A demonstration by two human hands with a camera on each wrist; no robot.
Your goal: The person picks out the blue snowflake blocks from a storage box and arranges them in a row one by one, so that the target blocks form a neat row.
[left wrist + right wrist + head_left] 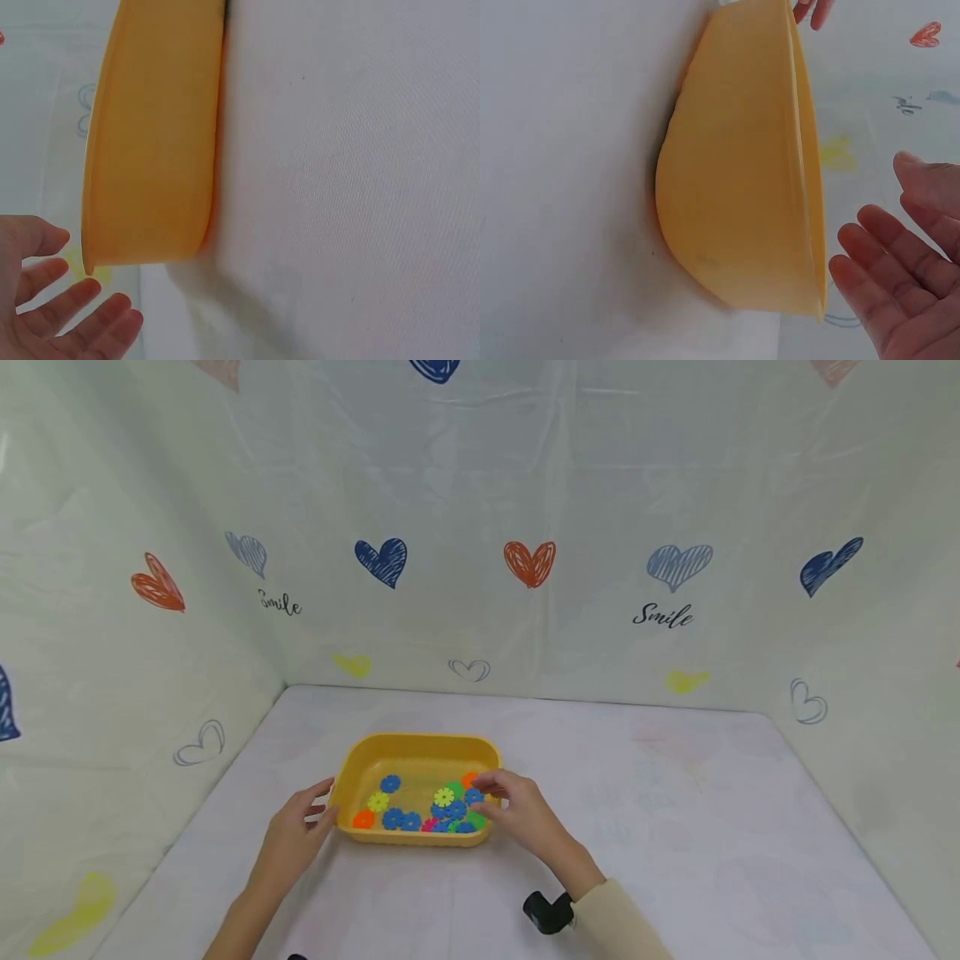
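Note:
A yellow plastic tray (427,760) sits on the table with several small notched plastic discs in it. A blue disc (390,783), a yellow disc (378,802) and an orange disc (363,819) lie toward its left side; a denser cluster, with a green disc (476,820) in it, fills the right front. My left hand (292,831) is beside the tray's left end, fingers spread near the rim (88,187). Over the right end, my right hand (525,814) has its fingers loosely bent, and nothing shows between thumb and fingers (870,289).
A black object (547,912) shows beside the right sleeve (618,918). The white table (660,827) meets a pale curtain (600,485) printed with hearts at the back and sides.

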